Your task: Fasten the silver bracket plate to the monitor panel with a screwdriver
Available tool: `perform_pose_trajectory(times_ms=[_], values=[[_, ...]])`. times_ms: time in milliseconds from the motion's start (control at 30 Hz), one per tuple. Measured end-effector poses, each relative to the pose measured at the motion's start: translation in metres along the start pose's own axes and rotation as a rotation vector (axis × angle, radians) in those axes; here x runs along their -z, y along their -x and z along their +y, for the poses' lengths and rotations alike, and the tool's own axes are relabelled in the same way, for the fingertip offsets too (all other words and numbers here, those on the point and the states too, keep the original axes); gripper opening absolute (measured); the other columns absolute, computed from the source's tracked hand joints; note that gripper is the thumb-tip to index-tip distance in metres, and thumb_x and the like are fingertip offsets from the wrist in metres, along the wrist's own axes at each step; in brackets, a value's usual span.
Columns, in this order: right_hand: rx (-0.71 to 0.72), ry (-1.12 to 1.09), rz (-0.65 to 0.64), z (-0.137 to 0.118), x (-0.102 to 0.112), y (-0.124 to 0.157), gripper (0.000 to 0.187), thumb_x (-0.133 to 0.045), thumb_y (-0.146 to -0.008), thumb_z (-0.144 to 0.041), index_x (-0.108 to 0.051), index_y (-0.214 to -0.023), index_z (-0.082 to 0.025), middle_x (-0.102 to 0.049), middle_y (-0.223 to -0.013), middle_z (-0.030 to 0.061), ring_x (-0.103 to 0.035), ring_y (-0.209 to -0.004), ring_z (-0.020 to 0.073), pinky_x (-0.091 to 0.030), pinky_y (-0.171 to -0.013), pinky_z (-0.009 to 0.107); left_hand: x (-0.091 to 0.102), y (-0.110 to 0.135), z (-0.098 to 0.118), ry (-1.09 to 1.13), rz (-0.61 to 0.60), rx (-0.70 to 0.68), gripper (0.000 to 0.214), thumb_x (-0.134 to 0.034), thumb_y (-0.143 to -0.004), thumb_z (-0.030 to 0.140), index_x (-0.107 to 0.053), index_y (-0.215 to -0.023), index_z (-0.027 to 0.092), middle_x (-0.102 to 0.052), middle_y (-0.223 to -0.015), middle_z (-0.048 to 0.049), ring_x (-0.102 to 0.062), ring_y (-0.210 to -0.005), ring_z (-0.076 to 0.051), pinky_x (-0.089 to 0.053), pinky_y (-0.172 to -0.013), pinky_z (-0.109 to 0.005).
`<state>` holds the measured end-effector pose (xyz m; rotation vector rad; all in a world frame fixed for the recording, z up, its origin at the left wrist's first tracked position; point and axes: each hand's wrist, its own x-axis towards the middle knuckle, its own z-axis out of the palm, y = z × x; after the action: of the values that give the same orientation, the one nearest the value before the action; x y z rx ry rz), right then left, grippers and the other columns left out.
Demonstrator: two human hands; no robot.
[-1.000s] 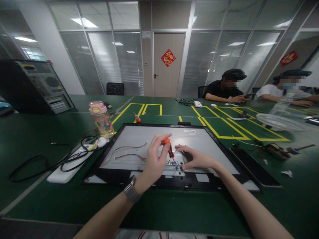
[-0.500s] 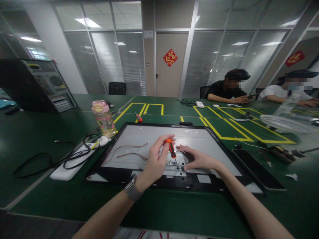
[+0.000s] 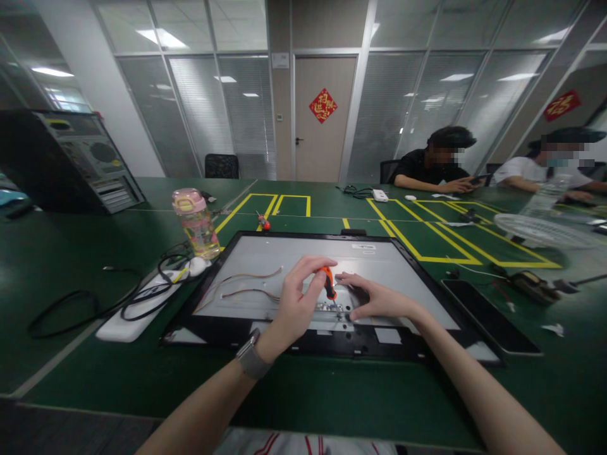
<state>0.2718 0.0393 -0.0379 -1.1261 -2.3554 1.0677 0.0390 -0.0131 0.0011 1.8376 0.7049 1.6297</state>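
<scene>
My left hand is closed round the orange and black handle of a screwdriver. The screwdriver leans a little, its tip down at a small metal bracket near the front edge of a flat monitor panel. The panel lies face-down or opened, with a grey metal sheet inside a black frame. My right hand rests beside the bracket, fingers spread, thumb near the screwdriver tip; I see nothing held in it. Thin wires with small plugs lie on the panel left of my left hand.
To the left are a white power strip with black cables, a pink-lidded bottle and a computer case. Behind the panel lies a red screwdriver. A dark flat slab is at right. Two people sit at the far right.
The top of the screwdriver handle has shifted slightly right and down in my left hand, its tip still at the bracket. My right hand stays in about the same place.
</scene>
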Motion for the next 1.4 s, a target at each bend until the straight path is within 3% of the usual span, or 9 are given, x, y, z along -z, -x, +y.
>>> perform_pose_trajectory(times_ms=[100, 267, 333, 500, 700, 900, 1067, 1233, 1400], values=[[-0.002, -0.012, 0.000, 0.0002, 0.0002, 0.0001, 0.082, -0.077, -0.067, -0.056, -0.049, -0.136, -0.021, -0.034, -0.154, 0.0126, -0.028, -0.143, 0.0297, -0.020, -0.119, 0.046, -0.0009, 0.0010, -0.0005, -0.050, 0.078, -0.021, 0.014, -0.057, -0.092, 0.023, -0.071, -0.094, 0.021, -0.057, -0.094, -0.0048, -0.059, -0.089, -0.018, -0.048, -0.082, -0.030], [-0.032, -0.011, -0.009, -0.0048, 0.0016, 0.0013, 0.082, -0.078, -0.067, -0.055, -0.050, -0.135, -0.020, -0.034, -0.154, 0.0127, -0.026, -0.144, 0.0296, -0.020, -0.119, 0.046, -0.0009, 0.0023, -0.0010, 0.049, 0.040, 0.048, 0.026, -0.044, -0.099, 0.023, -0.065, -0.114, 0.020, -0.064, -0.103, -0.0072, -0.063, -0.097, -0.020, -0.048, -0.086, -0.032], [-0.038, -0.012, -0.012, -0.0047, 0.0014, 0.0011, 0.081, -0.077, -0.067, -0.055, -0.050, -0.135, -0.021, -0.033, -0.155, 0.0123, -0.026, -0.144, 0.0299, -0.021, -0.118, 0.046, -0.0008, 0.0027, -0.0018, 0.065, 0.028, 0.048, 0.027, -0.042, -0.099, 0.023, -0.066, -0.112, 0.020, -0.065, -0.104, -0.0072, -0.062, -0.099, -0.020, -0.047, -0.088, -0.032], [0.003, -0.011, -0.002, -0.0020, 0.0006, 0.0002, 0.080, -0.077, -0.067, -0.056, -0.050, -0.135, -0.022, -0.035, -0.154, 0.0116, -0.028, -0.143, 0.0299, -0.021, -0.119, 0.047, -0.0029, 0.0026, -0.0007, -0.065, 0.093, -0.021, 0.016, -0.059, -0.092, 0.026, -0.073, -0.101, 0.023, -0.057, -0.095, -0.0042, -0.059, -0.089, -0.018, -0.047, -0.083, -0.030], [-0.037, -0.007, -0.011, -0.0074, 0.0020, 0.0020, 0.081, -0.077, -0.066, -0.057, -0.050, -0.136, -0.025, -0.033, -0.155, 0.0104, -0.025, -0.144, 0.0320, -0.019, -0.119, 0.050, -0.0028, 0.0022, 0.0019, 0.017, 0.019, -0.010, 0.029, -0.040, -0.100, 0.023, -0.066, -0.114, 0.020, -0.063, -0.099, -0.0070, -0.060, -0.095, -0.020, -0.048, -0.086, -0.034], [-0.014, 0.002, 0.005, -0.0034, 0.0009, 0.0014, 0.083, -0.077, -0.066, -0.058, -0.049, -0.136, -0.024, -0.035, -0.154, 0.0107, -0.027, -0.144, 0.0314, -0.020, -0.119, 0.048, -0.0017, 0.0001, 0.0008, -0.052, 0.078, -0.018, 0.016, -0.059, -0.091, 0.024, -0.073, -0.100, 0.022, -0.056, -0.091, -0.0035, -0.058, -0.086, -0.017, -0.048, -0.080, -0.029], [-0.035, 0.007, -0.009, -0.0041, 0.0012, 0.0015, 0.086, -0.076, -0.066, -0.059, -0.048, -0.138, -0.022, -0.034, -0.155, 0.0114, -0.024, -0.145, 0.0309, -0.019, -0.119, 0.047, 0.0011, -0.0012, 0.0019, 0.024, 0.028, 0.035, 0.029, -0.040, -0.098, 0.020, -0.067, -0.110, 0.019, -0.063, -0.095, -0.0060, -0.060, -0.089, -0.017, -0.048, -0.080, -0.030], [-0.017, -0.009, -0.007, -0.0052, 0.0011, 0.0016, 0.083, -0.076, -0.066, -0.059, -0.049, -0.137, -0.024, -0.034, -0.154, 0.0104, -0.025, -0.145, 0.0313, -0.020, -0.119, 0.048, 0.0004, -0.0011, -0.0004, -0.059, 0.076, 0.000, 0.018, -0.058, -0.091, 0.024, -0.072, -0.102, 0.022, -0.056, -0.092, -0.0037, -0.057, -0.088, -0.017, -0.047, -0.082, -0.030], [-0.034, -0.003, -0.005, -0.0053, 0.0012, 0.0022, 0.084, -0.076, -0.067, -0.058, -0.047, -0.138, -0.025, -0.034, -0.155, 0.0101, -0.024, -0.145, 0.0313, -0.020, -0.118, 0.049, 0.0002, 0.0001, 0.0008, 0.042, 0.019, 0.057, 0.028, -0.045, -0.098, 0.022, -0.064, -0.117, 0.020, -0.061, -0.097, -0.0062, -0.059, -0.089, -0.018, -0.048, -0.078, -0.030]])
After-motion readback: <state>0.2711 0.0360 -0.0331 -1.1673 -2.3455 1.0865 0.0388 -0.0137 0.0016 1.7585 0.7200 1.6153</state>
